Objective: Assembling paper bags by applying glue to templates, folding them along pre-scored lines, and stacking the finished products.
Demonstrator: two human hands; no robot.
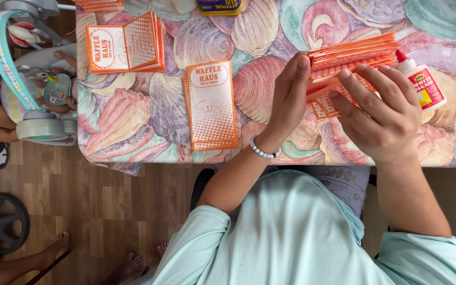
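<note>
Orange-and-white paper bags [352, 58], flat and stacked, gripped by both hands [339, 100].

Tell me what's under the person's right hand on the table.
Under the right hand lies an orange-and-white paper sleeve, below the fanned stack. The palm hides most of it and the shell-print tablecloth beneath.

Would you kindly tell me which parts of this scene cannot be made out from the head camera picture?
- Lower part of the orange paper stack: covered by the left hand and right hand.
- Glue bottle: its near side hidden behind the right hand.
- Blue and yellow tin: cut off by the top edge.
- Baby bouncer: cut off by the left edge and partly behind the table.
</note>
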